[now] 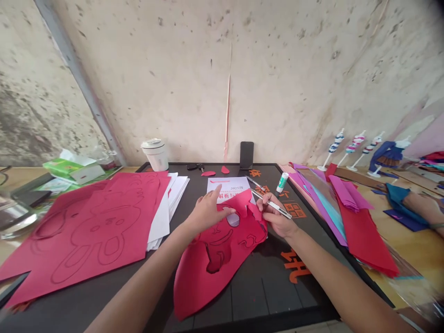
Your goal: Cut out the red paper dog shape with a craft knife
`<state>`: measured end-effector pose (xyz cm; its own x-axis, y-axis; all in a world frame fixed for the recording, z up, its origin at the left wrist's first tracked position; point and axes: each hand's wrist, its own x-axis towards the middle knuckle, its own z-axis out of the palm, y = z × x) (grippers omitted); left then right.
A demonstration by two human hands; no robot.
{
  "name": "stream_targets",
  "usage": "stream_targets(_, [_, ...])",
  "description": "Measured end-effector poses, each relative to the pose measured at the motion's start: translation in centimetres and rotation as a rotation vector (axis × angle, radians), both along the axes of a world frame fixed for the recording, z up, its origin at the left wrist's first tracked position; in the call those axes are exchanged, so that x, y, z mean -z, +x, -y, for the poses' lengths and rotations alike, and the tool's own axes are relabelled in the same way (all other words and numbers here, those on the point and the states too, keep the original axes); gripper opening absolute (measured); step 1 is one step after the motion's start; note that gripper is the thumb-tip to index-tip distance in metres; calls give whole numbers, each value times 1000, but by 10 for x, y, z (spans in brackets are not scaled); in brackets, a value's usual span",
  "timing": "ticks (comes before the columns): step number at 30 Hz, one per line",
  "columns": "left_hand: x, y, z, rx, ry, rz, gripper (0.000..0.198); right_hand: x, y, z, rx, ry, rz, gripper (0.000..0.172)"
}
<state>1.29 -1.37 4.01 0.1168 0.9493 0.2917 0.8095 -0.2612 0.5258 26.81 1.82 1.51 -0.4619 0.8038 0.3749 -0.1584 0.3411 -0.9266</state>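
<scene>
A sheet of red paper [208,289] with cut-out openings and dark drawn outlines is raised at a tilt over the dark board. My left hand [208,210] is at its upper left edge, thumb and fingers apart; whether it bears on the paper is unclear. The fingers of my right hand [277,219] are closed at the sheet's torn-looking right edge, pinching a narrow strip. A slim silver pen-like tool [282,212] crosses the same fingers, pointing down to the right. Under the sheet's far edge lies a white booklet [222,185] with printed characters.
Left are red sheets with a drawn rabbit [133,240], white papers [163,222] and a lidded cup [156,155]. Behind are a phone [246,155], keys [196,166] and red scraps [208,174]. Right are a glue stick [282,182], coloured papers [364,231], small mannequins [335,145] and another person's hand [425,206].
</scene>
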Motion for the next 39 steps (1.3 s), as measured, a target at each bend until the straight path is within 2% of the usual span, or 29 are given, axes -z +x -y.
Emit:
stream_targets(2, [1, -4, -13, 71, -234, 110, 85, 0, 1, -1, 1, -1, 6, 32])
stream_targets(4, [0, -12, -23, 136, -333, 164, 84, 2, 3, -3, 8, -21, 5, 33])
stream_targets(6, [-2, -20, -28, 181, -351, 195, 72, 6, 4, -6, 21, -46, 3, 33])
stream_targets(9, [-8, -29, -28, 252, -367, 254, 42, 11, 6, -9, 70, -63, -19, 36])
stream_targets(11, [-15, -33, -27, 290, -372, 299, 33, 13, 6, -11, 101, -68, -48, 38])
stream_targets(17, [-32, -40, -24, 342, -385, 372, 34, 8, 5, -9, 140, -144, -176, 42])
stream_targets(21, [-30, -39, -23, 320, -477, 429, 38, 5, 6, -7, 126, -280, -227, 43])
stream_targets(25, [-27, -38, -24, 291, -488, 449, 39, 7, 7, -9, 57, -351, -288, 42])
stream_targets(29, [-31, -32, -22, 423, -448, 360, 30, 4, 6, -11, 30, -285, -243, 44])
stream_targets(33, [-33, -16, -17, 507, -427, 265, 26, -4, 3, -4, 12, -217, -142, 56])
stream_targets(35, [-31, -4, -14, 468, -272, 221, 25, -6, 3, 2, 30, -207, -31, 55])
stream_targets(38, [-31, 15, -8, 309, 141, 255, 24, -2, 1, 5, 183, -176, 77, 41])
stream_targets(39, [-32, 20, -5, 258, 229, 297, 22, 1, -1, 5, 241, -172, 67, 37])
